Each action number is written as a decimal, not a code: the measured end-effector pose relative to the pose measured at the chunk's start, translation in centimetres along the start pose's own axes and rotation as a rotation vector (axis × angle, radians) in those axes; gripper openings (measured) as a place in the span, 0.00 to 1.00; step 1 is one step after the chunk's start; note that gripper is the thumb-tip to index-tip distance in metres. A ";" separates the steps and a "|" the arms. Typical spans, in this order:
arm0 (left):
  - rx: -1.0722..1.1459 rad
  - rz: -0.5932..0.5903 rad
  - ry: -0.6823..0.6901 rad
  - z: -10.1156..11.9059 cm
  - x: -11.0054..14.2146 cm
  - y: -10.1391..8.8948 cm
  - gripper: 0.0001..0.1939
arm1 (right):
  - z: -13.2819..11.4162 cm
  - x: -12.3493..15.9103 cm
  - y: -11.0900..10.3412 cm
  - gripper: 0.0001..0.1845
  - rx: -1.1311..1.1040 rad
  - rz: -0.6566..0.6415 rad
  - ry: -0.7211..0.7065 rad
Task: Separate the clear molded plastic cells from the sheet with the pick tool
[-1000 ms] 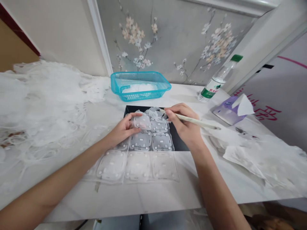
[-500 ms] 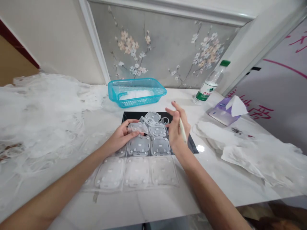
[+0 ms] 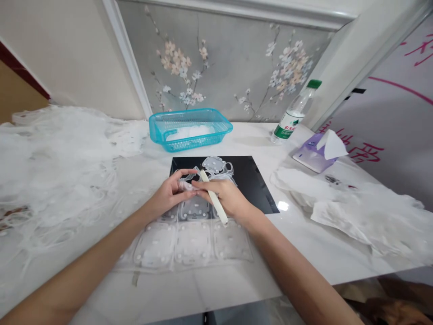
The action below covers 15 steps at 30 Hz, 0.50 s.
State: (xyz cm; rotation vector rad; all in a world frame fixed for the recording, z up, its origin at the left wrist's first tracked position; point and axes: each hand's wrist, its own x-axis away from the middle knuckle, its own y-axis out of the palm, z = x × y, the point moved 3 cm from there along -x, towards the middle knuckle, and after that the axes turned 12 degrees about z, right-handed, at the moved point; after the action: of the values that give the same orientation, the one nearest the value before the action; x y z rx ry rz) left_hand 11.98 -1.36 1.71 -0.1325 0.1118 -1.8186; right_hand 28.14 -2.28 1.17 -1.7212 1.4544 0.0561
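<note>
A translucent plastic sheet (image 3: pixel 193 243) with rows of rounded-square dotted shapes lies partly on a black board (image 3: pixel 252 185). At its far side, my left hand (image 3: pixel 171 189) pinches a small translucent piece (image 3: pixel 185 185) between thumb and fingers. My right hand (image 3: pixel 228 196) is closed around a slim cream-white pen-like tool (image 3: pixel 218 205), which slants across it. Its fingertips meet the left fingers at the pinched piece. I cannot make out the tool's tip. Just beyond my hands, a rounded dotted piece and curled clear strips (image 3: pixel 216 166) rest on the board.
Behind the board stands a blue plastic basket (image 3: pixel 191 145) with white material inside. White stringy material (image 3: pixel 61 158) is heaped at left. At right are a water bottle (image 3: pixel 287 124), a purple tissue pack (image 3: pixel 313 153) and layered white sheets (image 3: pixel 365 216).
My right hand has come left and down, with the pen-like tool, to meet my left hand at the piece. My left hand stays nearly in place.
</note>
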 end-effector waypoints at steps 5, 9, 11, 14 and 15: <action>-0.037 -0.035 -0.010 0.2 0.0 0.2 0.27 | -0.2 -0.1 -0.6 0.15 0.092 0.033 0.060; -0.069 -0.068 0.009 0.1 -0.1 0.3 0.26 | -0.8 -0.3 -0.9 0.17 0.292 0.084 0.124; -0.061 -0.087 0.001 0.0 -0.2 0.3 0.27 | -0.9 -0.4 -1.0 0.16 0.296 0.124 0.175; -0.062 -0.086 0.003 -0.1 -0.1 0.3 0.32 | -0.3 -0.4 -1.8 0.14 0.196 0.311 0.271; -0.061 -0.079 0.005 -0.1 -0.1 0.3 0.35 | 0.2 -0.4 -2.4 0.15 0.154 0.420 0.303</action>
State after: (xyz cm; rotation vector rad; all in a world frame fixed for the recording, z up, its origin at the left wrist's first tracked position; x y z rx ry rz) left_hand 12.25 -1.30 1.56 -0.1771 0.1675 -1.8950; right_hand 30.10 -1.98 2.61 -1.3171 1.9727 -0.0943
